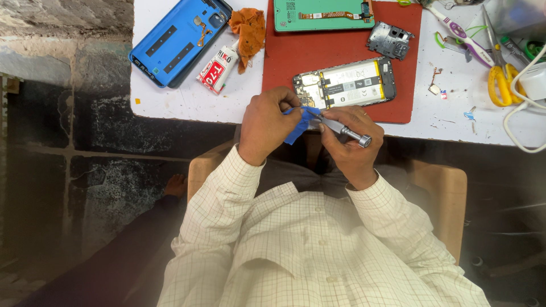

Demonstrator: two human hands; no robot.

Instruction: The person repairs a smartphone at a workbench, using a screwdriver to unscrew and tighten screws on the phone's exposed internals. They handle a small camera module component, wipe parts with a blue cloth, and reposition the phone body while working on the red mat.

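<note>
Here, at the centre of the frame, a person in a cream checked shirt worked over the near edge of a white counter (187,102). The left hand (267,122) had its fingers pinched shut on a small blue strip (297,128), which hung just below the counter edge between the two hands. The right hand (350,139) had its fingers closed around a slim grey metal screwdriver (341,128), whose tip met the blue strip near the left fingertips and whose knurled end pointed toward the right of the frame. Just above the hands, on a red mat (296,51), lay an opened phone (346,83) with its battery and circuit board exposed, its lower edge near the knuckles. Higher on the mat sat a green-backed screen panel (321,14) and, to its right, a small dark grey cover piece (389,41). In the upper left lay a blue phone back cover (179,40), with a red and white glue tube (219,69) and a crumpled orange cloth (249,31) beside it. At the upper right were yellow-handled scissors (500,79), a white and purple tool (463,35) and a white cable (526,122). Whether the strip was loose or attached to the phone could not be told.
</note>
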